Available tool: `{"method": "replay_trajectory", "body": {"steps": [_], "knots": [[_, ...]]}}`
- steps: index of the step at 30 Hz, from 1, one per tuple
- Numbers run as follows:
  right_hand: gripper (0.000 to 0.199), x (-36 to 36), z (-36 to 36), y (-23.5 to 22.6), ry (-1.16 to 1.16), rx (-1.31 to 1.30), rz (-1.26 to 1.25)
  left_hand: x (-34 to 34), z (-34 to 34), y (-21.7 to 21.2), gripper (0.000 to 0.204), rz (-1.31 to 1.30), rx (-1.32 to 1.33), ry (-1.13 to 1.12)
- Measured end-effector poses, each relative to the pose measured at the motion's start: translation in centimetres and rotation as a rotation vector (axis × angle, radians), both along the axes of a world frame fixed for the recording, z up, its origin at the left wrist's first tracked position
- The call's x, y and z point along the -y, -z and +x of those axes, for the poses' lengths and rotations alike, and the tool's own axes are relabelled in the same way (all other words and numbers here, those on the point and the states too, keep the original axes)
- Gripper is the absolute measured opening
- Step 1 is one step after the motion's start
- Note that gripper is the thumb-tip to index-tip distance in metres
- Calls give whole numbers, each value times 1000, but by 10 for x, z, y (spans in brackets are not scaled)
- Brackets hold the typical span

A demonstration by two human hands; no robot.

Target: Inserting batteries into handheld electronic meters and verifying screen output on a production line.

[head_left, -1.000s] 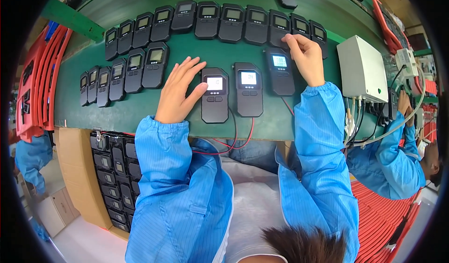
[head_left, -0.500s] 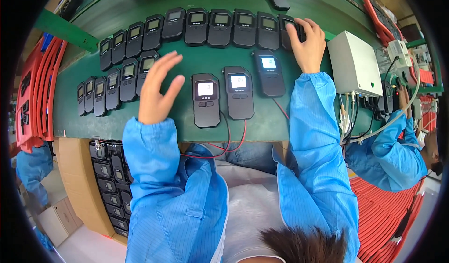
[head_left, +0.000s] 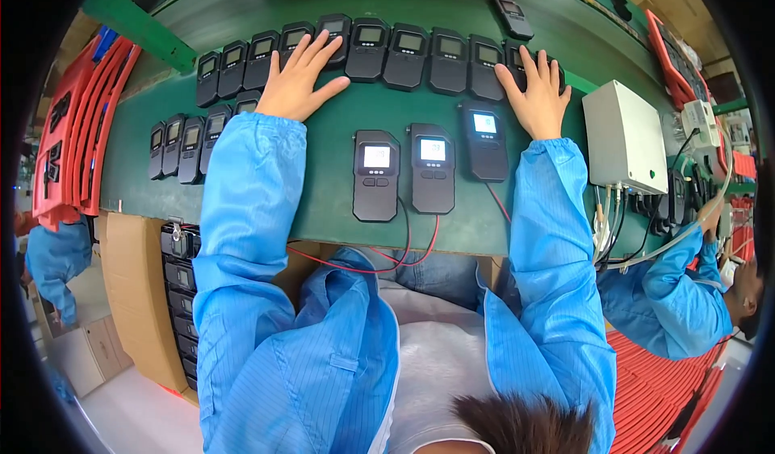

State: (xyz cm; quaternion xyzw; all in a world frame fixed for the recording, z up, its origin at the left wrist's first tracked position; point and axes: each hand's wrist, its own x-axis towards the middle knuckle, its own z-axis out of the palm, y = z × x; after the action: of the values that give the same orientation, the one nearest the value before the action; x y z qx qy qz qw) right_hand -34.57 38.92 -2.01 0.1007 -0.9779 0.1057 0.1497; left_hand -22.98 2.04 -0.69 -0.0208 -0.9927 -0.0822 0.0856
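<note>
Several black handheld meters with small screens stand in a long curved back row, among them one grey-screened meter near the middle. My left hand reaches over the left part of this row, fingers spread on or just above the meters. At the row's right end my right hand has its fingers stretched over the last meter, partly hiding it. Nearer to me lie three meters with lit screens: a left one, a middle one and a right one. Thin wires run from their lower ends.
A shorter row of meters, including one dark meter, lies at the left, partly behind my left sleeve. One lone meter lies farther back. A white box with cables stands right. Red trays and a cardboard box flank the left.
My left hand has moved forward and slightly right, from over the front row to the back row. The fingers of my right hand have straightened at the row's end. The view has shifted a little.
</note>
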Motion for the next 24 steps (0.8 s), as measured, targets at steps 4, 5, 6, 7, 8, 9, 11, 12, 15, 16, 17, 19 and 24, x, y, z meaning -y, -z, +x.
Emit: {"method": "replay_trajectory", "body": {"steps": [4, 5, 6, 7, 8, 9, 11, 12, 15, 16, 17, 19, 24], "knots": [[72, -4, -1, -2, -30, 8, -9, -11, 7, -10, 69, -51, 61, 8], [71, -5, 0, -3, -30, 10, -3, -13, 9, -13, 68, -49, 75, 19], [70, -5, 2, -4, -29, 13, 3, -14, 11, -15, 67, -47, 88, 29], [70, -4, 3, -3, -27, 13, 2, -13, 12, -16, 67, -48, 88, 32], [70, -2, 4, -3, -53, 10, 4, -12, 13, -16, 65, -43, 88, 32], [69, 0, 6, -2, -79, 7, 7, -10, 14, -16, 63, -37, 88, 33], [69, 0, 8, -3, -107, 7, 10, -10, 15, -17, 61, -30, 90, 31], [68, -1, 9, -4, -115, 12, 11, -10, 12, -18, 59, 2, 92, 18], [67, -5, 10, -5, -129, 24, 15, -14, 8, -17, 55, 68, 96, -7], [67, -5, 10, -4, -134, 26, 24, -17, 8, -16, 56, 87, 41, 11], [67, -4, 11, -4, -140, 29, 34, -20, 8, -14, 57, 106, -15, 28], [67, -3, 12, -4, -141, 33, 50, -28, 7, -10, 58, 132, -69, 48], [67, -4, 14, -4, -196, 13, 64, -48, 2, -4, 62, 29, -131, 305]]}}
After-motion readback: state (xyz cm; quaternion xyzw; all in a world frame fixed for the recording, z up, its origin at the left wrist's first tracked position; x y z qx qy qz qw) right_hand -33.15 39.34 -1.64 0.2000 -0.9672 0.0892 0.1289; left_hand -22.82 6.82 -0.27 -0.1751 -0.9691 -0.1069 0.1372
